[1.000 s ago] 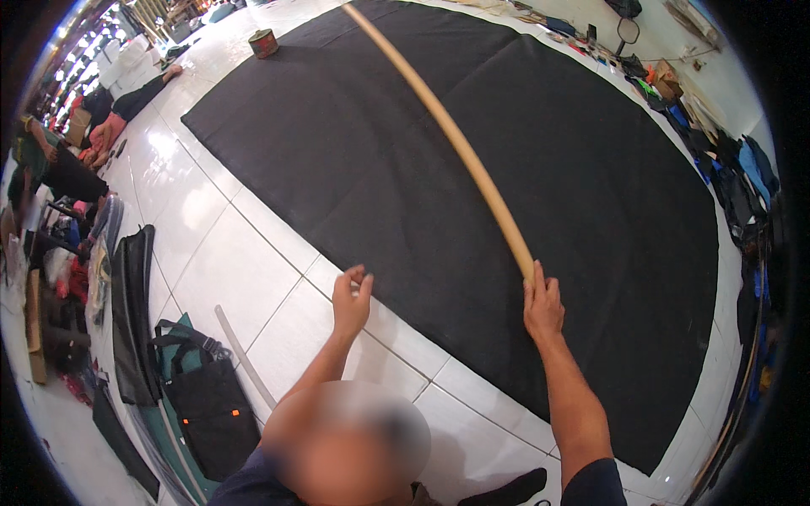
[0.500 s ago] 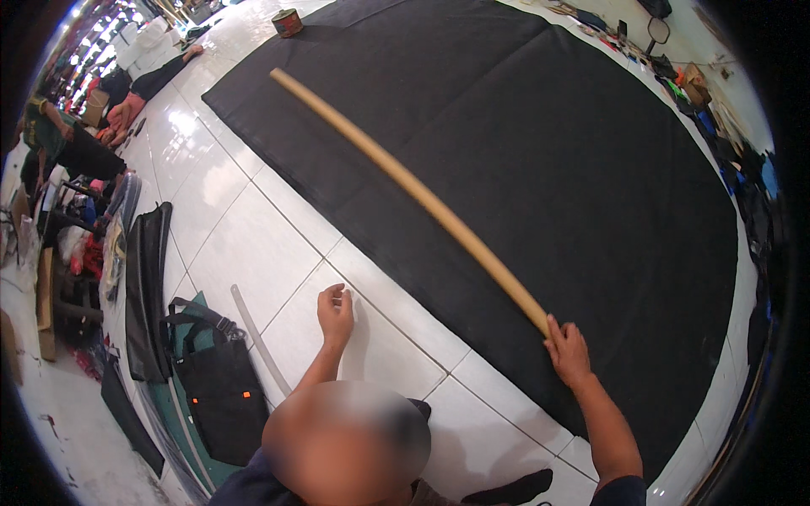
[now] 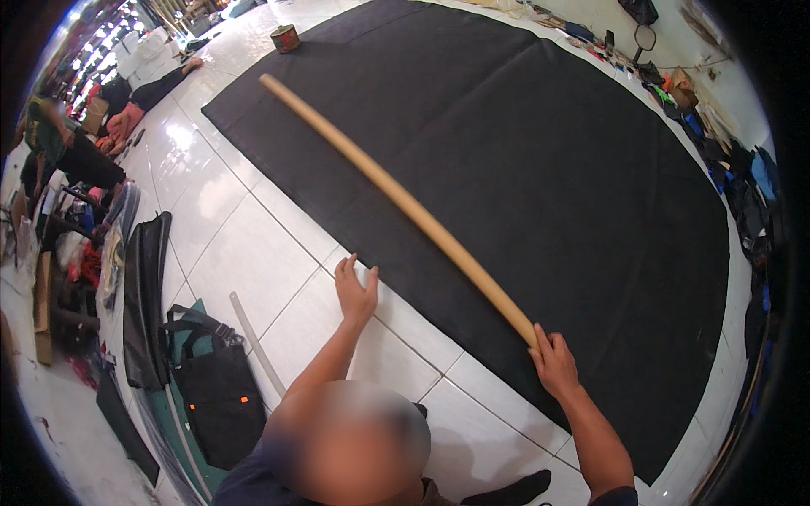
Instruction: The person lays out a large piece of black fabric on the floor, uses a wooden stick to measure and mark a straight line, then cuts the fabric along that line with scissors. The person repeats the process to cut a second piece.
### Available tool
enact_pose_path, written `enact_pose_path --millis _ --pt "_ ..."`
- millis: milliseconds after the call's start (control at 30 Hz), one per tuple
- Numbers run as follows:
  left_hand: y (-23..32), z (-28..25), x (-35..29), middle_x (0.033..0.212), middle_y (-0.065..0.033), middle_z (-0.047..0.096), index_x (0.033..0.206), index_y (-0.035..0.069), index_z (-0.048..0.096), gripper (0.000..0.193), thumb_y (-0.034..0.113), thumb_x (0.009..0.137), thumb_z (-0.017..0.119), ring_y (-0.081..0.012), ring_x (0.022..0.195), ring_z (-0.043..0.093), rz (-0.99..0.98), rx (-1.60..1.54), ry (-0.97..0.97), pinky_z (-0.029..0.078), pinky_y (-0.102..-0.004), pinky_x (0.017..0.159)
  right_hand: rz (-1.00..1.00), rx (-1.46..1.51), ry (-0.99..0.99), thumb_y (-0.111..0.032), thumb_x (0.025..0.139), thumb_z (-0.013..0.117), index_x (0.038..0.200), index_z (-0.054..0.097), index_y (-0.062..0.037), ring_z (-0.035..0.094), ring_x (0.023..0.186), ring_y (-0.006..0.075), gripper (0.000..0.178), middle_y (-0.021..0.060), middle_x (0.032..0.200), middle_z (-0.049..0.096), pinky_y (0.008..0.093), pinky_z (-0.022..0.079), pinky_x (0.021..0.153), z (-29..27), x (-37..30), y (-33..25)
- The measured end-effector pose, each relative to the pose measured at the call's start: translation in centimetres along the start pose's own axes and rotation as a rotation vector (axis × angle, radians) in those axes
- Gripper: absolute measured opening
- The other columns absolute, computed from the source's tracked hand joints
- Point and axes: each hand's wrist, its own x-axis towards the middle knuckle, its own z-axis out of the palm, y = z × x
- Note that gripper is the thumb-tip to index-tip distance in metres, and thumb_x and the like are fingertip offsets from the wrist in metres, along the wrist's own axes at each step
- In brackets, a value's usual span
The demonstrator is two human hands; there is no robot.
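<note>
Because the right hand [image 3: 555,364] grasps its near end, the pole [image 3: 412,208] can reach over the cloth [image 3: 548,185]; the left hand [image 3: 357,293] is empty, unclenched, beside it.

The room is floored with glossy white tiles [image 3: 228,240], divided by thin dark joints. Overhead brightness is mirrored as a glare patch [image 3: 180,135] toward the left. The upper right side is bounded by a pale wall [image 3: 742,101], its foot lined with mixed clutter [image 3: 700,126]. At the upper left, bright spots of light [image 3: 83,49] are scattered among darker, crowded shapes.
</note>
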Motion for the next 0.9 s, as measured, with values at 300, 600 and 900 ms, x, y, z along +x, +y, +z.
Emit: enact_pose_path --millis 300,600,900 --pt "0.8 1.4 -0.6 0.145 -0.0297 0.041 0.136 -0.004 0.051 0.054 0.027 0.095 0.065 -0.0433 0.137 0.040 0.031 -0.047 -0.152 0.033 -0.0458 0.114 -0.020 0.059 0.014 -0.031 0.098 0.061 0.148 0.042 -0.0128 0.063 0.090 0.0367 0.057 0.0183 0.101 0.055 0.0489 0.056 0.074 5.9 16.4 -9.3" --pt "-6.1 -0.6 6.1 0.124 -0.0262 0.057 0.123 -0.005 0.054 0.037 0.019 0.095 0.060 -0.0435 0.120 0.051 0.019 0.105 0.310 0.037 -0.0505 0.106 -0.218 0.027 -0.089 -0.033 0.095 0.064 0.146 0.047 -0.0201 0.062 0.089 0.0315 0.055 0.0124 0.100 0.055 0.0448 0.055 0.071 5.6 15.6 -14.1" --pt "3.2 6.9 9.5 0.160 -0.0306 0.022 0.154 -0.003 0.028 0.087 0.061 0.097 0.046 -0.0431 0.151 0.016 0.031 0.556 -0.284 0.008 -0.0539 0.123 0.032 -0.105 0.132 -0.035 0.096 0.063 0.149 0.045 -0.0234 0.060 0.088 0.0314 0.057 0.0116 0.098 0.053 0.0454 0.055 0.070 5.3 21.3 -5.5"
